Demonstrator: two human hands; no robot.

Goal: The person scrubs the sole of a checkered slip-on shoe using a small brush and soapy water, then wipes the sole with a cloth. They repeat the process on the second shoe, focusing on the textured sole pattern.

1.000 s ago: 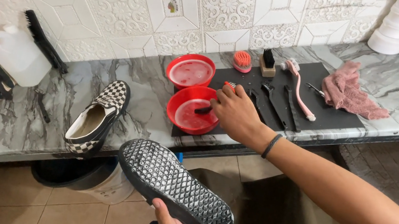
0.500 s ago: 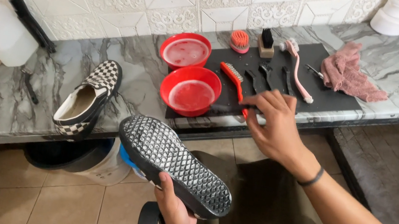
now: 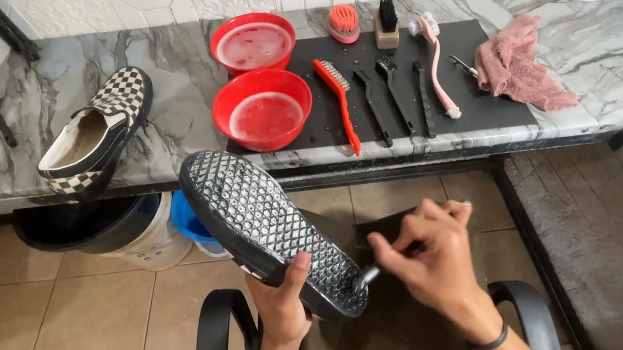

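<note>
Below the tabletop's (image 3: pixel 174 82) front edge, the left hand (image 3: pixel 280 315) grips a black shoe (image 3: pixel 271 232) sole-up, exposing the tread; right hand (image 3: pixel 433 261) fingers pinch a small brush (image 3: pixel 367 277) against its heel.

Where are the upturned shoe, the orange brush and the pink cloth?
Upturned shoe (image 3: pixel 269 223), head view, middle of the black sole.
Orange brush (image 3: pixel 338 105), head view, on its handle.
Pink cloth (image 3: pixel 518 70), head view, middle of the crumpled fabric.
</note>
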